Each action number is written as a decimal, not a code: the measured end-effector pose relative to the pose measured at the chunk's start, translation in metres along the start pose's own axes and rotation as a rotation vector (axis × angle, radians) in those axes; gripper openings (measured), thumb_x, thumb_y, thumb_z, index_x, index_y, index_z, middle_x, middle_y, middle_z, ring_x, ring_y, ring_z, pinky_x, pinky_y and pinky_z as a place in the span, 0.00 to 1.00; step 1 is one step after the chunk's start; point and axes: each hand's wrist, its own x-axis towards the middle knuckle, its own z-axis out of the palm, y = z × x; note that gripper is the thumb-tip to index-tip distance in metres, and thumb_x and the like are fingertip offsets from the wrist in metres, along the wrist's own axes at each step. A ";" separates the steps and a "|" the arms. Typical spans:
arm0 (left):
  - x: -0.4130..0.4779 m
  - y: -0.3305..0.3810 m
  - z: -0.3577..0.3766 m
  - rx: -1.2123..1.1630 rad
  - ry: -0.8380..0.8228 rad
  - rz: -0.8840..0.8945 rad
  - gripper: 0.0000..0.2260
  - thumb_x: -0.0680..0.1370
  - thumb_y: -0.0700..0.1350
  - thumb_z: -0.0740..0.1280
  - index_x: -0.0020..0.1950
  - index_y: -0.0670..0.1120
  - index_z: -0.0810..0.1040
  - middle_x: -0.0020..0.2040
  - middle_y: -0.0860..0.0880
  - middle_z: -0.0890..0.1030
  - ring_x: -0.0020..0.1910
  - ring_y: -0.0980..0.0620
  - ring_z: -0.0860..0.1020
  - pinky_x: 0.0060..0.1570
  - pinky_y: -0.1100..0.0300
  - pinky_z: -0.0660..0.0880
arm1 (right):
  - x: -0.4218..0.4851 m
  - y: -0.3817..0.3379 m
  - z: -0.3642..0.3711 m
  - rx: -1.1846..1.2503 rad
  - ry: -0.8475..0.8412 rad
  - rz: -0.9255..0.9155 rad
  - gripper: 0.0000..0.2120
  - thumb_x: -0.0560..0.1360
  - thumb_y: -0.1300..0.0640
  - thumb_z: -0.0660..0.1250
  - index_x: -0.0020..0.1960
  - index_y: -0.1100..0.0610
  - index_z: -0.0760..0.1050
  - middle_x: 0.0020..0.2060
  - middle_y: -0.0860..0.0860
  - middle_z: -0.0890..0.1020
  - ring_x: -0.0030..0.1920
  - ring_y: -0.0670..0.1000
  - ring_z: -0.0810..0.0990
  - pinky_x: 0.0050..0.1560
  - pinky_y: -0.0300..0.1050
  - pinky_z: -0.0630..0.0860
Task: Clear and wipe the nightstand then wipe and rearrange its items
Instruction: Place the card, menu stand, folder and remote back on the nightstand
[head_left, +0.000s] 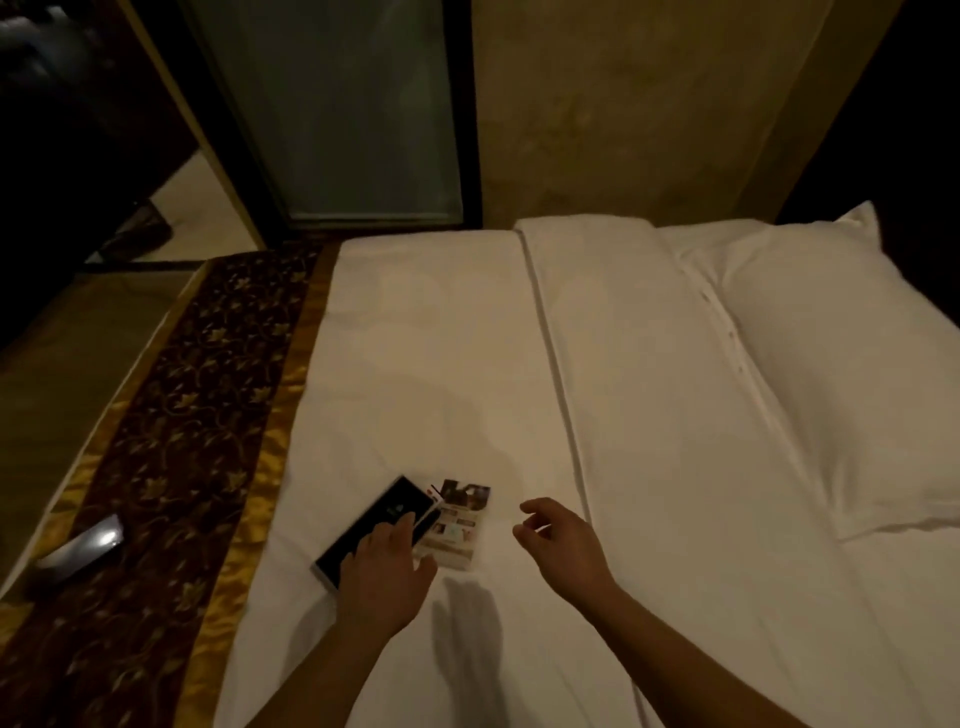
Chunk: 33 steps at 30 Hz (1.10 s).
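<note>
While the left hand (387, 569) presses a black box (371, 527) flat-fingered, the right hand (558, 543) hovers loosely spread.

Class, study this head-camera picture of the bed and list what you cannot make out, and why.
- Black flat box: near end hidden under the left hand.
- Printed leaflet: text too small and blurred; its left edge is covered by the box.
- Dark shiny object on the bed runner: too dim to identify.
- Nightstand: outside the view.
- Right hand: open and empty above the white duvet.
</note>
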 end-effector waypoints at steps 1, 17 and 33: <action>0.009 -0.006 0.003 -0.002 -0.015 -0.020 0.31 0.80 0.59 0.59 0.80 0.50 0.58 0.73 0.46 0.70 0.70 0.47 0.71 0.67 0.50 0.71 | 0.010 0.001 0.008 -0.002 -0.018 0.014 0.14 0.75 0.48 0.68 0.60 0.48 0.77 0.47 0.44 0.82 0.45 0.44 0.80 0.46 0.39 0.73; 0.182 -0.133 0.097 -0.027 -0.229 -0.226 0.40 0.75 0.65 0.66 0.80 0.47 0.55 0.73 0.41 0.68 0.70 0.41 0.69 0.68 0.47 0.70 | 0.160 0.081 0.170 -0.073 -0.012 0.396 0.22 0.79 0.49 0.64 0.68 0.59 0.70 0.59 0.57 0.80 0.59 0.57 0.79 0.56 0.48 0.75; 0.184 -0.147 0.124 -0.758 -0.358 -0.245 0.20 0.70 0.50 0.79 0.60 0.47 0.80 0.50 0.50 0.85 0.48 0.52 0.84 0.49 0.56 0.81 | 0.152 0.095 0.195 0.148 0.006 0.468 0.05 0.73 0.55 0.71 0.44 0.57 0.79 0.40 0.53 0.84 0.41 0.54 0.83 0.46 0.54 0.82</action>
